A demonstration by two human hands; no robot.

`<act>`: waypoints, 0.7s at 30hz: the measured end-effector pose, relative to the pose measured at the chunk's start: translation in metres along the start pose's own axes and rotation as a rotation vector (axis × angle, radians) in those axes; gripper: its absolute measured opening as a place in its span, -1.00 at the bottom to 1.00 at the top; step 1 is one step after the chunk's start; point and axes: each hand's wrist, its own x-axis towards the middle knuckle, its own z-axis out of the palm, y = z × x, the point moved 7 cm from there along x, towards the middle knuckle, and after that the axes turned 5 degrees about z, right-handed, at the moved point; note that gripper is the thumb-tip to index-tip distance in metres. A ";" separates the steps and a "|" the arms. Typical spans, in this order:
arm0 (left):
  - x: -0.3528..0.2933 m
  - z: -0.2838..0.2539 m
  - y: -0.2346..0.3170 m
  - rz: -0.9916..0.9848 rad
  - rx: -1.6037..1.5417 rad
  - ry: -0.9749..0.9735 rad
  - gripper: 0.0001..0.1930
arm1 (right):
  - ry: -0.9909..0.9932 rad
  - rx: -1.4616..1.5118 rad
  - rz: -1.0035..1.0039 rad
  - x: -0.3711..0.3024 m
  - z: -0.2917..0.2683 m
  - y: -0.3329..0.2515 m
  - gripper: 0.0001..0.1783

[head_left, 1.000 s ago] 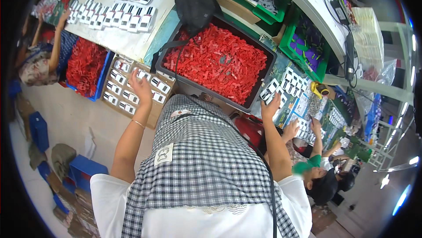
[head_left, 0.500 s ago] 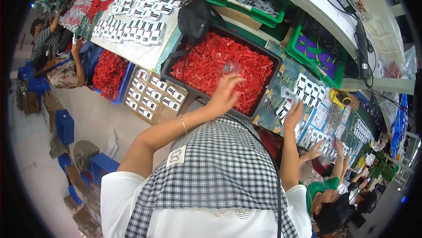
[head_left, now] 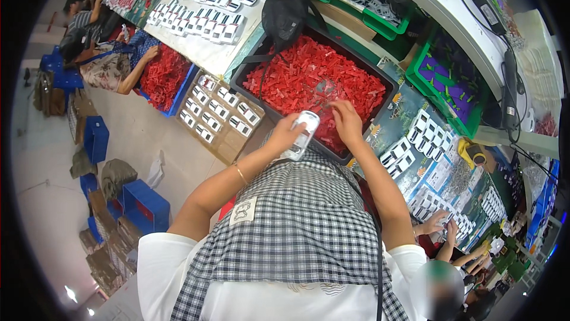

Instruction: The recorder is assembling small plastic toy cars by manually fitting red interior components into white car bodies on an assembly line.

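Note:
My left hand (head_left: 286, 135) is closed round the side of a white and grey plastic casing (head_left: 307, 123), held tilted over the near edge of a dark grey bin (head_left: 242, 87). The bin is filled with small red plastic pieces (head_left: 314, 70). Just to the right of the casing, my right hand (head_left: 348, 123) is over the near part of the red pieces. Its thumb and fingers are drawn together, and whatever lies between them is too small to make out.
White casings stand in rows on the left table (head_left: 252, 30), on a cardboard sheet (head_left: 237, 138) and at the right (head_left: 428, 136). A black bag (head_left: 285, 17) hangs over the bin's far left corner. Green trays (head_left: 442, 86) sit beyond. Co-workers (head_left: 110, 69) work on both sides.
My right hand has come left from the white casings to the red pieces. My left hand, open over the bin before, has drawn back and now holds a casing.

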 end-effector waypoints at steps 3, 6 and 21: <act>-0.019 -0.019 -0.007 -0.188 -0.213 0.090 -0.74 | -0.017 -0.125 -0.195 0.022 0.036 0.008 -0.80; -0.027 -0.028 -0.006 -0.327 -0.471 0.214 -0.70 | -0.119 -0.304 -0.129 0.034 0.056 0.034 -0.87; 0.017 -0.024 0.056 -0.181 -0.600 -0.035 -0.74 | -0.506 0.258 0.249 -0.063 0.000 -0.094 -0.80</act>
